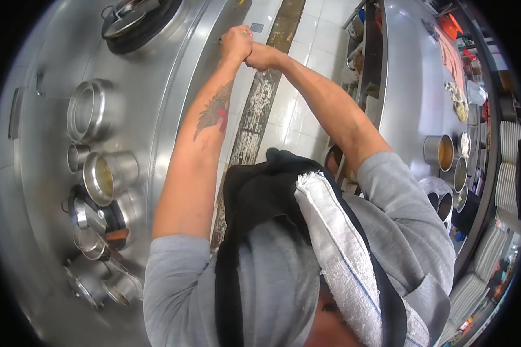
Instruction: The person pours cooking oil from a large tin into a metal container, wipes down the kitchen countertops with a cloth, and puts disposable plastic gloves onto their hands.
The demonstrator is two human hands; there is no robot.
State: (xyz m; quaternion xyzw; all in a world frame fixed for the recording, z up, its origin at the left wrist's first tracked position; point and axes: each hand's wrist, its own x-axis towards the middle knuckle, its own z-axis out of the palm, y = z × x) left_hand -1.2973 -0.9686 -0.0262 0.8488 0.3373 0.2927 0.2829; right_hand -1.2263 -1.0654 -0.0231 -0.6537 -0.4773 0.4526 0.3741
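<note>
Both arms reach out ahead of me, and my hands meet over the gap between the steel counter and the floor. My left hand [237,44] is closed, with its fingers curled, close to the counter's front panel [207,51]. My right hand [263,56] is closed too and touches the left one near its wrist. Whatever either hand holds, if anything, is hidden by the fingers. A white towel [342,243] hangs over my black apron [252,191].
On the left steel counter [156,75] stand a wok [147,34], a wide pot [88,110], a deep pot [110,173] and several saucepans. To the right, a steel worktop [408,87] carries a pot of brown liquid [444,153] and cloths. White tiles [307,69] cover the floor.
</note>
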